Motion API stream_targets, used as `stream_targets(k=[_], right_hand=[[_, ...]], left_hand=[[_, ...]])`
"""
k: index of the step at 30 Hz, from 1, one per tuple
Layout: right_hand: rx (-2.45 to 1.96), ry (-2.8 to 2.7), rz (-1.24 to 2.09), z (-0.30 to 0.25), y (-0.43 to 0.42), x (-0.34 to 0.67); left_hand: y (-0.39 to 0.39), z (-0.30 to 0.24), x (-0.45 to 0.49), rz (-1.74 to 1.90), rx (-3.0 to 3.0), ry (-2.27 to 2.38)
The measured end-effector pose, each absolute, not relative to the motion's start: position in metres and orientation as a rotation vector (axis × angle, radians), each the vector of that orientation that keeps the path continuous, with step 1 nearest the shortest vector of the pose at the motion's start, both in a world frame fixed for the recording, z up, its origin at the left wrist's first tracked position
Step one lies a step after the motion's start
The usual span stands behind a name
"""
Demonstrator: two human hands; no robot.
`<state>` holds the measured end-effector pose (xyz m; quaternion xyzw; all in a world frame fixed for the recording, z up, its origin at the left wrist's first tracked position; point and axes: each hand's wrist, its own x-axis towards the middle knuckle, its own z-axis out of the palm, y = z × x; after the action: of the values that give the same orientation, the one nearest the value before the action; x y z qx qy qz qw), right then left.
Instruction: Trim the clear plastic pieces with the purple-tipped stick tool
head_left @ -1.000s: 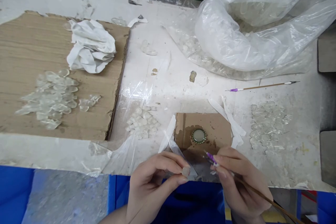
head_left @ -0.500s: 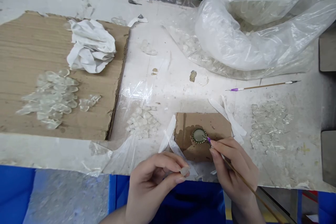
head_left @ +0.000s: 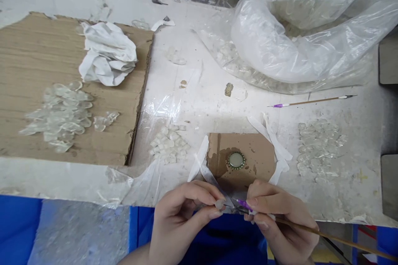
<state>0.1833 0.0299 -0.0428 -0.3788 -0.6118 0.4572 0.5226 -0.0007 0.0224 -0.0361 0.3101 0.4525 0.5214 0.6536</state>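
Between thumb and fingertips, my left hand [head_left: 189, 211] pinches a small translucent piece [head_left: 219, 204] above the table's front edge. My right hand [head_left: 276, 211] grips a thin brush [head_left: 298, 226] with a brown handle and a purple-wrapped part near its dark tip. That tip points left and is at the small piece; whether it touches cannot be made out. Just beyond my hands, a bottle cap [head_left: 236, 160] holding pale liquid sits on a small piece of cardboard [head_left: 261, 149] with wet stains around it.
Translucent pieces lie in piles: a small-piece pile [head_left: 169, 145], a right-hand pile [head_left: 320, 147], and a left pile [head_left: 62, 114] on a cardboard sheet [head_left: 31, 58] beside a crumpled white cloth [head_left: 108, 54]. A second brush [head_left: 311, 101] lies below a plastic bag [head_left: 280, 49].
My right hand has drawn the brush back from the bottle cap towards me, bringing its tip to the small piece. The left hand has stayed almost still, still pinching the piece.
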Motion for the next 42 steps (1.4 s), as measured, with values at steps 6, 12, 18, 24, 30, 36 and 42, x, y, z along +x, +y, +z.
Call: stream_targets(k=[6,12,18,24,30,36,42], right_hand=[[-0.917,-1.482,1.084,-0.041,0.033,0.183],[-0.93,-1.49,1.07,-0.041,0.032,0.181],[-0.935,-1.501,1.061,-0.041,0.033,0.182],[-0.979,-1.49,1.008,-0.042,0.029,0.187],[-1.312,-1.538,0.633,-0.049,0.031,0.19],[-1.341,-1.606,0.464,-0.049,0.042,0.186],[-1.354,-1.616,0.449,-0.046,0.047,0.183]], left_hand=[[0.023,-0.034,0.0,1.182,0.7,1.037],[0.023,-0.034,-0.003,1.175,0.701,1.033],[0.02,-0.036,-0.006,1.155,0.686,1.027],[0.02,-0.035,-0.004,1.184,0.716,1.058],[0.022,-0.035,-0.001,1.194,0.721,1.081],[0.023,-0.036,0.0,1.205,0.735,1.083],[0.024,-0.035,-0.004,1.217,0.74,1.118]])
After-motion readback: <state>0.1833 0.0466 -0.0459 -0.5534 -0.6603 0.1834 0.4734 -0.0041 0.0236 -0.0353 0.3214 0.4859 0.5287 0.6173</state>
